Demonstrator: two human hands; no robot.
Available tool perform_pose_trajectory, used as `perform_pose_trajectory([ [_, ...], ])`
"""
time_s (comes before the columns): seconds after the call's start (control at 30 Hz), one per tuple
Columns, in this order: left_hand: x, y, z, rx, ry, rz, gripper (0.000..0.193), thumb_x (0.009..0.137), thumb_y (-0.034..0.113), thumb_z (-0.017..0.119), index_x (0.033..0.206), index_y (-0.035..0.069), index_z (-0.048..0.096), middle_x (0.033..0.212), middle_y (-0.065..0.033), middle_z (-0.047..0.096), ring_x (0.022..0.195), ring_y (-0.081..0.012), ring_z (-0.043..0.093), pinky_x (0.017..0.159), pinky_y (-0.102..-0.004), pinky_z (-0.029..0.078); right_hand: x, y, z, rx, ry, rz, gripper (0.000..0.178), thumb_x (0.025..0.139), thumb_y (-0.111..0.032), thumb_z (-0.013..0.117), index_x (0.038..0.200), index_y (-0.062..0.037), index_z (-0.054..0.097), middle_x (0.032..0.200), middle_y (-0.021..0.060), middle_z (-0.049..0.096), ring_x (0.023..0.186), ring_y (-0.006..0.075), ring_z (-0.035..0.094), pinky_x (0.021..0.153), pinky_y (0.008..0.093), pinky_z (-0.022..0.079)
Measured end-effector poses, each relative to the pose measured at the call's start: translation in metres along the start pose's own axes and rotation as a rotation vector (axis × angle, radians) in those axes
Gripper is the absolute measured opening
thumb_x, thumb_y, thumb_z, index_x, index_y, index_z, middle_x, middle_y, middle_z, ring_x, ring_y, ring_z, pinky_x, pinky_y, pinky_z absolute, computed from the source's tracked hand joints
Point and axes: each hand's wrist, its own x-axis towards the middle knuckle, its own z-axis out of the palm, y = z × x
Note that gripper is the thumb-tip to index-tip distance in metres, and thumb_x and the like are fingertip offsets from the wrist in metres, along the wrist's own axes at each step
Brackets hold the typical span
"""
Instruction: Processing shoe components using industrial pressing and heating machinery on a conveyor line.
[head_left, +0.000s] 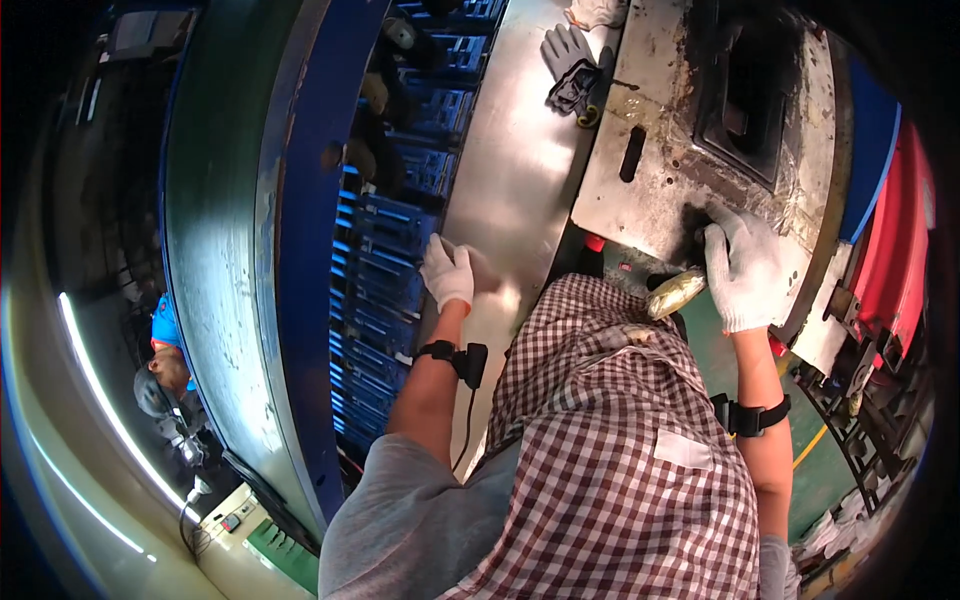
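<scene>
My left hand (449, 274), in a white knit glove, rests at the left edge of a shiny metal bench top (515, 170). Its thumb and fingers are apart, and I see nothing held. To the right, my right hand (747, 265) wears a similar glove. It lies over the near edge of a stained metal machine plate (650, 110), fingers spread toward a dark smudge, with no object visible in them. Just left of that hand is a yellowish, shiny wrapped bundle (676, 293), close to my checked apron (610, 440).
A grey work glove (568, 55) and a black-handled tool (590, 115) lie on the far bench. Blue machine racks (385, 250) stand left. A dark recessed opening (745, 100) sits in the plate. A red panel (890, 250) is at right. Another person (165, 360) is far left.
</scene>
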Motion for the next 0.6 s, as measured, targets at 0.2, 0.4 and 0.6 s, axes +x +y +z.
perform_pose_trajectory([
  [0.2, -0.025, -0.037, -0.021, -0.327, 0.082, -0.366, 0.07, 0.1, 0.039, 0.06, 0.155, -0.002, 0.046, 0.156, -0.0284, 0.05, 0.143, -0.0437, 0.049, 0.119, -0.0481, 0.039, -0.001, -0.001, 0.002, 0.022, -0.029, 0.008, 0.02, 0.094, -0.016, 0.072, 0.112, -0.0086, 0.078, 0.1, 0.014, 0.075, 0.096, 0.034, 0.069, 0.09, 0.0434, 0.055],
  [0.4, -0.012, -0.109, -0.043, -1.002, 0.402, -0.933, 0.069, 0.101, 0.045, 0.064, 0.152, 0.001, 0.05, 0.147, -0.0246, 0.059, 0.119, -0.0381, 0.067, 0.101, -0.0464, 0.055, -0.007, 0.006, 0.007, -0.001, -0.027, 0.01, 0.021, 0.095, -0.013, 0.071, 0.114, -0.0073, 0.077, 0.1, 0.0151, 0.073, 0.097, 0.0346, 0.069, 0.089, 0.0428, 0.055],
  [0.6, 0.066, -0.194, -0.057, -1.442, 0.497, -1.263, 0.086, 0.086, 0.059, 0.079, 0.153, 0.016, 0.046, 0.142, -0.0102, 0.059, 0.133, -0.0261, 0.056, 0.108, -0.0528, 0.049, -0.007, 0.009, 0.011, -0.031, -0.086, 0.027, 0.017, 0.098, -0.009, 0.067, 0.111, -0.0036, 0.076, 0.102, 0.0167, 0.073, 0.097, 0.0347, 0.069, 0.092, 0.0407, 0.054],
])
